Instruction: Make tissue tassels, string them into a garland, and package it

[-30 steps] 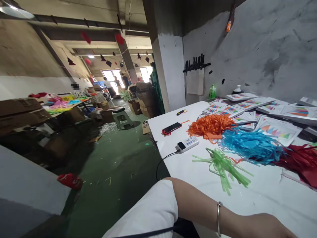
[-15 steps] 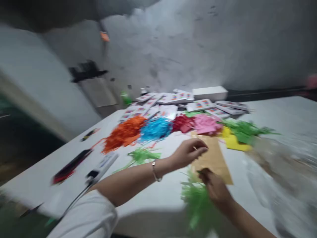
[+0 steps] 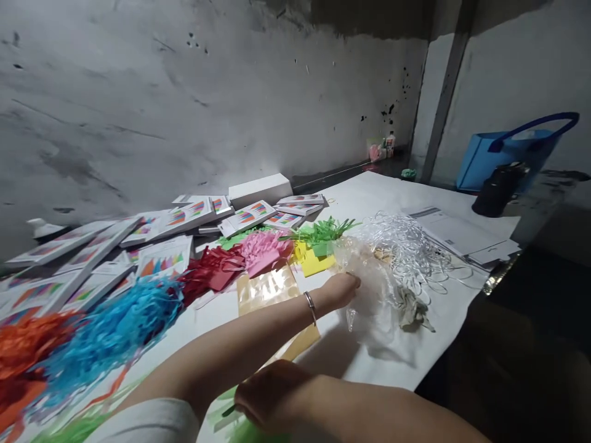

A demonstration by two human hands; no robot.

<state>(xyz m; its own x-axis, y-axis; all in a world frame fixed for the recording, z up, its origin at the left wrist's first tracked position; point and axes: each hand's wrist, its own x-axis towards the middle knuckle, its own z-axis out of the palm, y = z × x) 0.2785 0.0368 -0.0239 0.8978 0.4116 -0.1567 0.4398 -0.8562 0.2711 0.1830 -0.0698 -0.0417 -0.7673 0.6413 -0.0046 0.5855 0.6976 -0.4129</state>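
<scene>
My left hand [image 3: 342,290], with a bracelet at the wrist, reaches across to the right. Its fingers are closed at the edge of a crumpled clear plastic bag [image 3: 373,301]. Low in the view, my right hand [image 3: 270,394] is closed around a green fringed tissue-paper tassel [image 3: 258,431], whose twisted end pokes out at the left of the fist. Most of that tassel is hidden under the hand and forearm. Beneath my left forearm lies a brown sheet [image 3: 268,288] with shiny tape on it, partly covered.
Fringed paper in orange [image 3: 32,351], blue [image 3: 115,326], red [image 3: 215,266], pink [image 3: 265,249], yellow [image 3: 311,259] and green [image 3: 323,232] lines the white table. Behind are several printed boxes [image 3: 249,216]. White string [image 3: 406,246], papers [image 3: 455,231], a black bottle [image 3: 497,191] and a blue bag [image 3: 480,157] are right.
The view has swung to the right. My left hand has moved from above the brown sheet to the plastic bag and closed on it. My right hand still holds the green tassel.
</scene>
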